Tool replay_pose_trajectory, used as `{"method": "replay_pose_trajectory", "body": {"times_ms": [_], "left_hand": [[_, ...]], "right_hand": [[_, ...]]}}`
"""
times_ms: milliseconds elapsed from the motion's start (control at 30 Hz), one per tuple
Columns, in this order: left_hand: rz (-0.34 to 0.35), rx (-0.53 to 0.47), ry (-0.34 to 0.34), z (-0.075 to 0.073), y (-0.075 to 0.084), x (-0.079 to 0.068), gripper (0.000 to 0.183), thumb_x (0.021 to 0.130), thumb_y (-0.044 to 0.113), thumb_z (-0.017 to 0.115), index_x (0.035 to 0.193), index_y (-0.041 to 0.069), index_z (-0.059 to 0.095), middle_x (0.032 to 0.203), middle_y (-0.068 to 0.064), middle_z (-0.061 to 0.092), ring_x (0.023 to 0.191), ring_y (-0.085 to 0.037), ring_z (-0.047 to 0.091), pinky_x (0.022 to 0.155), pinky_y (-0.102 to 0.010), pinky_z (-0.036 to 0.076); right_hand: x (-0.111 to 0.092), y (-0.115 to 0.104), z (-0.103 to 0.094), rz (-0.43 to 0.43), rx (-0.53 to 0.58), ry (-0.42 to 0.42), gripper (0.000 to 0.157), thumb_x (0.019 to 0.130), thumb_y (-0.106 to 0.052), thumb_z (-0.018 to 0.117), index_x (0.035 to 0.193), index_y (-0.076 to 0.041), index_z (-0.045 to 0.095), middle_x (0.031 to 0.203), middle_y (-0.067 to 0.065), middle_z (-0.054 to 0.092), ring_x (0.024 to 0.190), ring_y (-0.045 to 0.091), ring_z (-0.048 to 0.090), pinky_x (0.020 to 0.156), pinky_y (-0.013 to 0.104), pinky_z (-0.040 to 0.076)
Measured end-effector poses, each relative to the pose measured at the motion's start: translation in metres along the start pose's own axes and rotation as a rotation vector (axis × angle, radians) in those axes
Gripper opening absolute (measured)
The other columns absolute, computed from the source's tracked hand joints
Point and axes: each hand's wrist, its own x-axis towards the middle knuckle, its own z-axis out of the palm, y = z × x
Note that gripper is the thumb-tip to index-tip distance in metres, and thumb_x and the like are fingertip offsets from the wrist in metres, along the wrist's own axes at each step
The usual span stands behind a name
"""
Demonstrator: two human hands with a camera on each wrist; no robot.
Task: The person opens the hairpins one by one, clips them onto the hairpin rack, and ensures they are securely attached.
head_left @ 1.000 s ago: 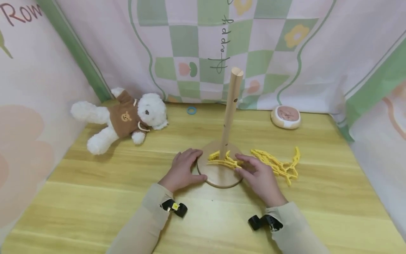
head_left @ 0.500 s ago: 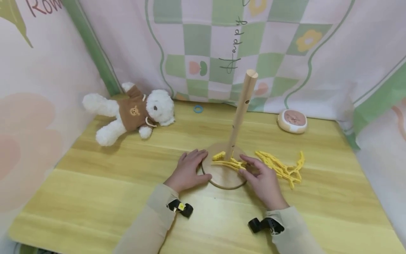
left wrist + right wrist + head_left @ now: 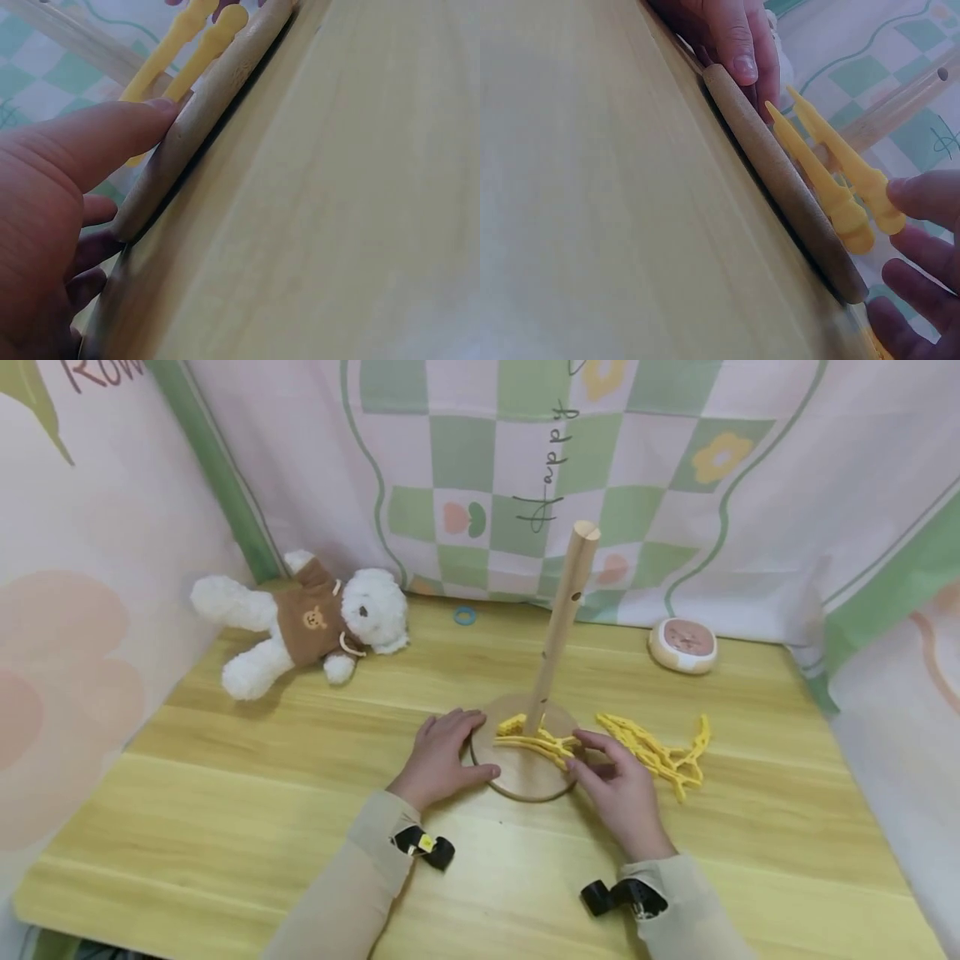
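A wooden post (image 3: pixel 558 627) stands on a round wooden base (image 3: pixel 525 781), leaning right in the head view. Around the post's foot on the base lie yellow branch-shaped plastic pieces (image 3: pixel 532 743). My left hand (image 3: pixel 441 756) rests at the base's left edge, its thumb (image 3: pixel 131 135) on the rim and its fingers lightly bent beside it. On the opposite side, my right hand (image 3: pixel 622 789) pinches the end of a yellow branch piece (image 3: pixel 881 199) between thumb and index finger; the other fingers are spread. In the right wrist view, two yellow tapered arms lie above the rim.
More yellow branch pieces (image 3: pixel 660 752) lie on the wooden table (image 3: pixel 300 793), right of the base. A white plush dog (image 3: pixel 307 622) in a brown hoodie lies at the back left. Farther back are a blue ring (image 3: pixel 464 616) and a small rounded device (image 3: pixel 683 645). Curtains enclose the table.
The head view has shifted slightly. The yellow piece at my right fingers has turned a little, and its right end now shows more clearly. My left hand keeps its place on the base.
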Motion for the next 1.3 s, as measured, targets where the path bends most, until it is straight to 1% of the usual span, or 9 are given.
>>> {"method": "replay_pose_trajectory", "body": {"times_ms": [100, 233, 400, 567, 733, 867, 1033, 1167, 1300], "left_hand": [[0.007, 0.004, 0.001, 0.0, -0.001, 0.001, 0.086, 0.083, 0.052, 0.077, 0.152, 0.012, 0.043, 0.157, -0.006, 0.042, 0.148, -0.027, 0.029, 0.123, -0.049, 0.005], [0.002, 0.002, 0.0, 0.0, 0.001, 0.001, 0.087, 0.083, 0.052, 0.077, 0.152, 0.011, 0.043, 0.157, -0.007, 0.041, 0.148, -0.028, 0.03, 0.123, -0.049, 0.006], [-0.006, -0.008, 0.004, -0.001, 0.003, -0.001, 0.085, 0.083, 0.05, 0.079, 0.15, 0.01, 0.045, 0.156, -0.008, 0.043, 0.147, -0.03, 0.031, 0.123, -0.051, 0.007], [-0.007, -0.014, -0.001, -0.001, 0.005, -0.002, 0.085, 0.083, 0.049, 0.079, 0.15, 0.01, 0.045, 0.156, -0.008, 0.043, 0.148, -0.03, 0.031, 0.123, -0.051, 0.007], [-0.002, -0.009, 0.003, -0.002, 0.005, -0.002, 0.084, 0.083, 0.049, 0.079, 0.15, 0.01, 0.045, 0.156, -0.008, 0.043, 0.147, -0.03, 0.031, 0.123, -0.051, 0.007], [-0.006, -0.011, 0.004, -0.002, 0.005, -0.001, 0.084, 0.084, 0.049, 0.078, 0.15, 0.01, 0.045, 0.156, -0.007, 0.042, 0.148, -0.029, 0.03, 0.123, -0.05, 0.007], [-0.004, -0.012, 0.004, -0.002, 0.004, -0.002, 0.084, 0.083, 0.05, 0.078, 0.15, 0.01, 0.046, 0.156, -0.007, 0.043, 0.148, -0.029, 0.03, 0.123, -0.051, 0.007], [0.003, -0.009, 0.009, -0.001, 0.004, -0.002, 0.084, 0.083, 0.05, 0.078, 0.15, 0.01, 0.046, 0.156, -0.007, 0.043, 0.148, -0.03, 0.031, 0.123, -0.051, 0.008], [0.002, -0.009, 0.009, -0.001, 0.004, -0.002, 0.084, 0.083, 0.05, 0.078, 0.15, 0.01, 0.046, 0.156, -0.007, 0.043, 0.148, -0.029, 0.031, 0.123, -0.051, 0.007]], "right_hand": [[-0.002, 0.0, -0.002, -0.033, -0.034, 0.047, 0.035, 0.09, -0.011, 0.077, 0.124, -0.009, 0.069, 0.122, 0.007, 0.07, 0.088, 0.022, 0.066, 0.076, 0.015, 0.053], [-0.003, 0.001, -0.006, -0.102, -0.055, 0.087, 0.034, 0.086, -0.007, 0.079, 0.119, -0.007, 0.071, 0.121, 0.005, 0.07, 0.097, 0.019, 0.064, 0.082, 0.016, 0.05], [-0.006, 0.003, -0.014, -0.184, -0.075, 0.156, 0.037, 0.079, 0.003, 0.081, 0.115, -0.004, 0.072, 0.117, 0.009, 0.071, 0.106, 0.001, 0.058, 0.086, 0.02, 0.047], [-0.011, 0.009, -0.03, -0.198, -0.105, 0.224, 0.036, 0.078, 0.007, 0.081, 0.113, -0.001, 0.073, 0.113, 0.014, 0.071, 0.108, -0.007, 0.054, 0.088, 0.017, 0.044], [-0.017, 0.015, -0.048, -0.149, -0.16, 0.28, 0.034, 0.079, 0.005, 0.081, 0.111, 0.0, 0.073, 0.112, 0.01, 0.07, 0.107, -0.008, 0.052, 0.089, 0.013, 0.039], [-0.021, 0.02, -0.061, -0.1, -0.202, 0.32, 0.035, 0.078, 0.004, 0.082, 0.112, 0.0, 0.072, 0.113, 0.006, 0.069, 0.104, -0.008, 0.051, 0.088, 0.014, 0.039], [-0.027, 0.028, -0.078, 0.026, -0.26, 0.347, 0.042, 0.078, -0.002, 0.084, 0.118, -0.003, 0.071, 0.115, 0.005, 0.066, 0.099, -0.004, 0.048, 0.086, 0.018, 0.037], [-0.03, 0.035, -0.09, 0.145, -0.321, 0.31, 0.05, 0.08, -0.01, 0.084, 0.126, -0.004, 0.067, 0.12, 0.009, 0.063, 0.098, 0.007, 0.047, 0.081, 0.024, 0.035], [-0.032, 0.039, -0.097, 0.219, -0.36, 0.238, 0.054, 0.083, -0.016, 0.082, 0.132, -0.003, 0.062, 0.123, 0.014, 0.06, 0.098, 0.018, 0.047, 0.079, 0.03, 0.035]]}}
